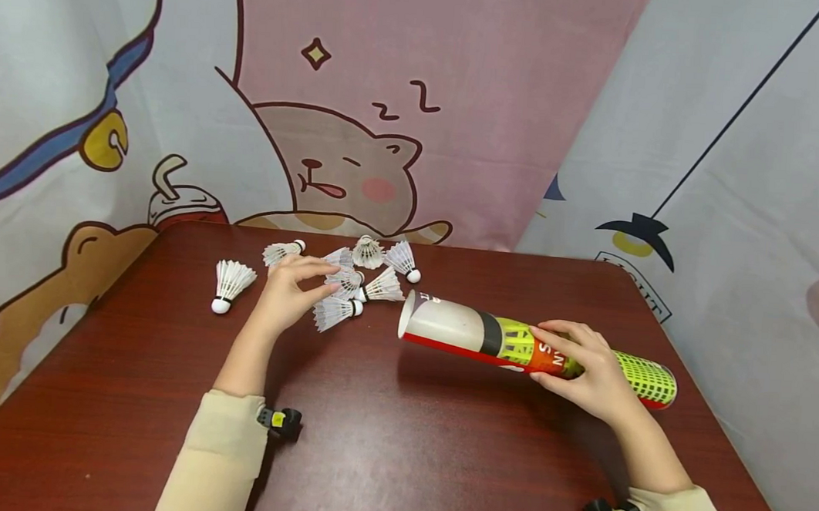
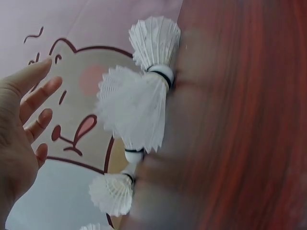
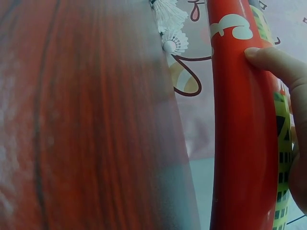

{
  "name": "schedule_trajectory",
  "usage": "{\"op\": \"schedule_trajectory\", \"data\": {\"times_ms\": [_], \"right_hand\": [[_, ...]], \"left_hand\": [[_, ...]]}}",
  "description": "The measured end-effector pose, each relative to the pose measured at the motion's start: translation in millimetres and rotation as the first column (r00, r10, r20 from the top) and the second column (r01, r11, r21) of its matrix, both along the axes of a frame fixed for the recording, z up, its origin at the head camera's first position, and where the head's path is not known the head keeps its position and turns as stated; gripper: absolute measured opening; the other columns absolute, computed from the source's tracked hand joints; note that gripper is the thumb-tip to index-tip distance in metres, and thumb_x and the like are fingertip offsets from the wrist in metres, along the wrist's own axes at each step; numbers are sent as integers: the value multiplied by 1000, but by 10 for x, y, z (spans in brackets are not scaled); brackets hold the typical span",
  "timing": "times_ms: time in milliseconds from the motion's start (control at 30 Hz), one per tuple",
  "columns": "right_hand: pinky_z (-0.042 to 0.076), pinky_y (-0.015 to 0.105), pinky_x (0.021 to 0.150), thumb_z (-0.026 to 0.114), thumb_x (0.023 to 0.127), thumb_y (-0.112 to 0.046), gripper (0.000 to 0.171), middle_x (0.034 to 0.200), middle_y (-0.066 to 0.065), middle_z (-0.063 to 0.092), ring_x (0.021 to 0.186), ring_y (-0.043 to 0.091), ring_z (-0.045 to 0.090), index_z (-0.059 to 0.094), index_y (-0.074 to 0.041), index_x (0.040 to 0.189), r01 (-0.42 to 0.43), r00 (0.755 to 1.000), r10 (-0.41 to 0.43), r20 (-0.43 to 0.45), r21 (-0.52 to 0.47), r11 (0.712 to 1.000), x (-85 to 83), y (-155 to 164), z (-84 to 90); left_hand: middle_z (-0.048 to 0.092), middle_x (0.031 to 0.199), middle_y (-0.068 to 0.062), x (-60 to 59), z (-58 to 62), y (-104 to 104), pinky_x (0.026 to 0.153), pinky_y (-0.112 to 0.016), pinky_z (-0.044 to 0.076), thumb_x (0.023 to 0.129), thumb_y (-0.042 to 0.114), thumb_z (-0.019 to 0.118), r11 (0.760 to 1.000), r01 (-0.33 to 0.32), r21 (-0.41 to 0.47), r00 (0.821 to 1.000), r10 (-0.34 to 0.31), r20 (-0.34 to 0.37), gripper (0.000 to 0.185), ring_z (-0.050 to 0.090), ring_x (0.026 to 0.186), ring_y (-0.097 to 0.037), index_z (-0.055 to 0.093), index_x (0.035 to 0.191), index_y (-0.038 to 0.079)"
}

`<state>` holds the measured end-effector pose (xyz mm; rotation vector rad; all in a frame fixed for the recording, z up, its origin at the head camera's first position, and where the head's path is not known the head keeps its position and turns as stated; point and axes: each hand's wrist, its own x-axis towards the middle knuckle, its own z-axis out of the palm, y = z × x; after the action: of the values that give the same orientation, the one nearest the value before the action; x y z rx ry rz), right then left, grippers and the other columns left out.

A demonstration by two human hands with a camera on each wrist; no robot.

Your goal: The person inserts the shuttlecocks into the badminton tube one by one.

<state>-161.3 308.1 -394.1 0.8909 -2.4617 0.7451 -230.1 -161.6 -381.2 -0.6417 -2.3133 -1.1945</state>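
**Shuttlecocks being gathered beside an open tube**

On the dark red wooden table (image 1: 385, 455), the left hand (image 1: 289, 292) is being held over a cluster of shuttlecocks (image 1: 352, 283), its fingers extended and loosely spread; the fingertips are being brought against the feathers of the nearest one, though nothing is seen to be pinched. Seen from the left wrist, the fingers (image 2: 33, 96) are apart from the shuttlecocks (image 2: 139, 110). The right hand (image 1: 577, 365) is being curled over the shuttlecock tube (image 1: 502, 341), which is being steadied on its side on the table, its open mouth turned toward the cluster.

As far as can be judged, the work is hardly being advanced yet: every visible shuttlecock is lying on the table outside the tube, one lone shuttlecock (image 1: 229, 283) well apart to the left. What is inside the tube cannot be told.

The shuttlecocks are being shown as white, ribbed feather cones with rounded white cork tips. The tube is a smooth, glossy cardboard cylinder, printed white, red and lime with a black mesh pattern. A cartoon-printed cloth backdrop (image 1: 360, 129) is hanging behind.
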Motion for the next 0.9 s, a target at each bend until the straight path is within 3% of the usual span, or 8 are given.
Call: {"op": "schedule_trajectory", "data": {"times_ms": [133,433,633,900], "right_hand": [[36,42,81,91,59,-12,74,124,3,56,111,20,46,63,-18,128,-2,1000,2,-2,2,1000,-2,0,1],[36,43,82,91,59,-11,74,123,3,56,110,20,46,64,-18,128,-1,1000,1,-6,3,1000,3,-3,9],[36,43,81,90,58,-9,75,123,4,57,109,21,47,64,-17,127,-14,999,14,-30,1,1000,-2,-5,10],[36,42,81,91,58,-10,74,122,4,57,109,22,47,64,-18,127,-10,1000,10,-20,6,1000,5,-9,16]], "left_hand": [[69,106,-8,-18,-48,-77,94,-52,24,76,9,81,1000,-4,-3,998,4,55,30,51,102,-26,74,105,6],[68,105,-14,-72,-223,-186,92,-43,34,75,-5,76,998,49,45,992,-54,112,31,50,104,-30,73,105,0],[66,109,-17,-89,-303,-236,104,-46,26,76,-5,74,998,41,43,984,-48,170,31,52,111,-34,71,107,-2],[68,104,-17,-131,-440,-271,92,-42,35,77,-4,76,997,51,64,980,-62,192,28,55,104,-33,72,104,-3]]}}
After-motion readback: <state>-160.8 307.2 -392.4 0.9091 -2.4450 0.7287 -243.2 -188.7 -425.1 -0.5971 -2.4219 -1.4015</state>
